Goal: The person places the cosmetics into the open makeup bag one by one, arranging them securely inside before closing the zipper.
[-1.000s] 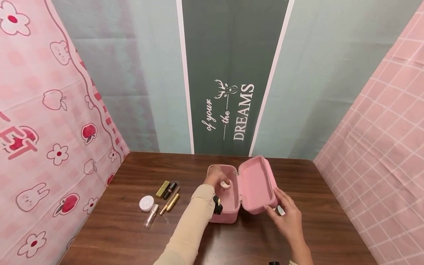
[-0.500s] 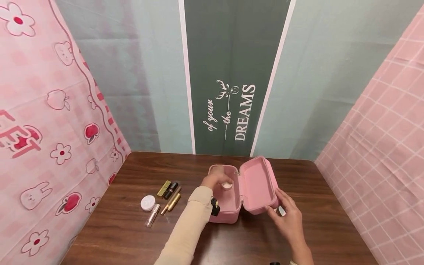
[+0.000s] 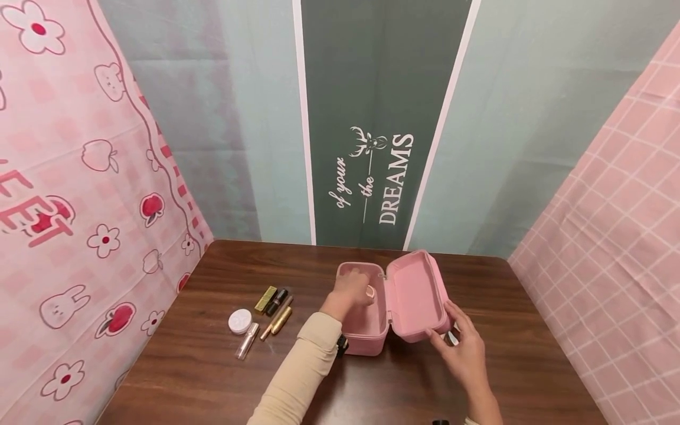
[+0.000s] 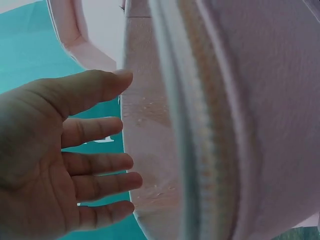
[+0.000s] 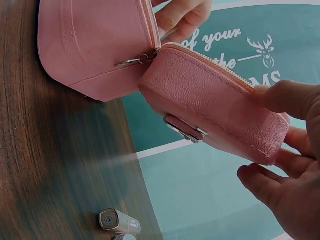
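My left hand (image 3: 352, 289) is inserted in the case (image 3: 366, 345), which stands on the surface (image 3: 411, 392). The fingers (image 4: 107, 186) are straight and spread apart, thumb uppermost, near the zip (image 4: 206, 107) at the rim. Just beside this hand, within the case outline, a pale disc (image 3: 370, 291) is partly visible; I cannot tell whether the hand touches it.

My right hand (image 3: 462, 348) grips the lid (image 3: 417, 295) at the end away from the hinge. The thumb (image 5: 287, 97) bears on the zip edge; the other fingers are placed around the far end and underneath. The lid is swung out to the right of the case, tilted and raised off the surface. It carries a buckle (image 5: 185, 130); a pull (image 5: 142, 59) hangs near the joint between lid and case.

A grey tube (image 5: 117, 221) is on the surface, next to a second item cut off by the lower edge of the right-wrist view.

Parts to the left of the case: jar (image 3: 240, 321), outermost; clear tube (image 3: 247, 341), just beside the jar; stick (image 3: 276, 318) and gold tube (image 3: 281, 320), side by side; black tube (image 3: 277, 301), next to the gold box (image 3: 265, 300).

Rear: a green panel (image 3: 382, 71) lettered "of your the DREAMS". Sides: pink cloth, printed at left, gridded at right.
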Tool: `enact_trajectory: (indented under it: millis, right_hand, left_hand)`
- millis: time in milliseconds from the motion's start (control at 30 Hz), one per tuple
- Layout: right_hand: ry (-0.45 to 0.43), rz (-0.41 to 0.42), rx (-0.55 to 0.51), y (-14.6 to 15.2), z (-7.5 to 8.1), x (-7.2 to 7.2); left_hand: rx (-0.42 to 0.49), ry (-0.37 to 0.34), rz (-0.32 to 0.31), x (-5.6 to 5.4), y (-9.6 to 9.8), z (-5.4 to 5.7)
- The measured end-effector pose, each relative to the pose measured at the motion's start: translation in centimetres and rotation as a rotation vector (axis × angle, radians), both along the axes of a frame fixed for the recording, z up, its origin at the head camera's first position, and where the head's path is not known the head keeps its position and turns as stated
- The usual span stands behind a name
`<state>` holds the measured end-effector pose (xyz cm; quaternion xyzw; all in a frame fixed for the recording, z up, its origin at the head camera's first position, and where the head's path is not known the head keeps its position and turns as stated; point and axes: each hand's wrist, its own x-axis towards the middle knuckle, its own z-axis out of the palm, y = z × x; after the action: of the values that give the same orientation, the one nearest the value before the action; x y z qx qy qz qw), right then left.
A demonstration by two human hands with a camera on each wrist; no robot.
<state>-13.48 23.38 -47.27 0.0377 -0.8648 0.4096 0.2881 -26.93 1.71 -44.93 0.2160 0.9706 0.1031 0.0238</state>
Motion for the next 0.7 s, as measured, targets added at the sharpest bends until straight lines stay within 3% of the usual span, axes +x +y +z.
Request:
enact_trajectory:
  millis: [167, 300, 533, 700]
  right_hand:
    - [0.029, 0.024, 0.011, 0.0, 0.0, -0.2]
    - [0.058, 0.03, 0.005, 0.1, -0.4, -0.3]
    - [0.038, 0.006, 0.039, 0.1, 0.0, 0.0]
    - [0.042, 0.019, 0.043, 0.3, 0.0, 0.0]
  left_hand:
    - [0.063, -0.033, 0.003, 0.2, -0.1, 0.3]
    - [0.095, -0.045, 0.003, 1.2, -0.6, 0.4]
    - [0.1, -0.017, 0.018, 3.1, -1.7, 0.5]
    - [0.096, 0.054, 0.028, 4.1, -2.7, 0.5]
